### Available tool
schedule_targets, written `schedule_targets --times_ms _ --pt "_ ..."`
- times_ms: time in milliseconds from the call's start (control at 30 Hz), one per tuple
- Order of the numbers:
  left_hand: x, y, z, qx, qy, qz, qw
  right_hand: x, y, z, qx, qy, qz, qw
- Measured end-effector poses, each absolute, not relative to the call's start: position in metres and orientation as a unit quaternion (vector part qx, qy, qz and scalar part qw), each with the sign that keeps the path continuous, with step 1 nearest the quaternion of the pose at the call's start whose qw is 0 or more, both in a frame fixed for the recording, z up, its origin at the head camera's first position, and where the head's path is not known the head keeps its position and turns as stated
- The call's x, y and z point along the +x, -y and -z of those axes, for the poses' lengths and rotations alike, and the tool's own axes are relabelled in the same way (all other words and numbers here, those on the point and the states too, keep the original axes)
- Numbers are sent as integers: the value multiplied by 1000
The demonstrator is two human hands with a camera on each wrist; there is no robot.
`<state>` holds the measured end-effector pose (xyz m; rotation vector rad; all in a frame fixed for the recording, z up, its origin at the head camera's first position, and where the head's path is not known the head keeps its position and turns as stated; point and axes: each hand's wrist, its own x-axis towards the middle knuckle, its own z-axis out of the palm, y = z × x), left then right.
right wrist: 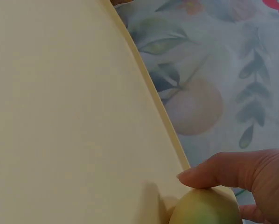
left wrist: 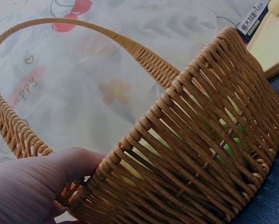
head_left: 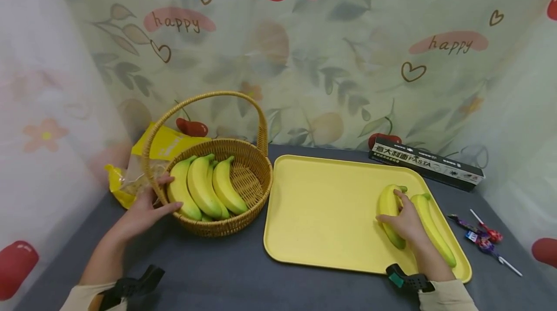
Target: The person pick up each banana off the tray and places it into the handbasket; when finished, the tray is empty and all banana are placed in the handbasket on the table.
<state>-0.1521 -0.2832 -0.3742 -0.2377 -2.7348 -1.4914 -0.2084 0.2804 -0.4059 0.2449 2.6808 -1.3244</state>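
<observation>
A wicker basket (head_left: 246, 190) with a tall hoop handle (head_left: 209, 94) stands left of centre, with three yellow-green bananas (head_left: 201, 190) lying inside. My left hand (head_left: 145, 209) grips its left rim, thumb over the edge and fingers along the outer wall. In the left wrist view the thumb (left wrist: 34, 184) presses against the basket's weave (left wrist: 200, 140). On the yellow tray (head_left: 322, 209), my right hand (head_left: 403, 221) curls over a banana (head_left: 387, 207). A second banana (head_left: 435, 231) lies just right of it. In the right wrist view a finger (right wrist: 223, 170) lies on that banana's end (right wrist: 202, 209), beside the tray's rim (right wrist: 163, 116).
A black pasta box (head_left: 426, 163) lies behind the tray's far right corner. Wrapped lollipops (head_left: 480, 238) lie on the grey cloth right of the tray. A yellow bag (head_left: 163, 144) sits behind the basket. Printed curtains close in the back and both sides.
</observation>
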Motion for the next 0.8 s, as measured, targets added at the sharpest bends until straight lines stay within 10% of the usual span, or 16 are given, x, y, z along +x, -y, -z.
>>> schedule_targets --times_ms 800 --pt "-152 283 374 -75 878 474 4 -206 -269 392 33 -913 404 40"
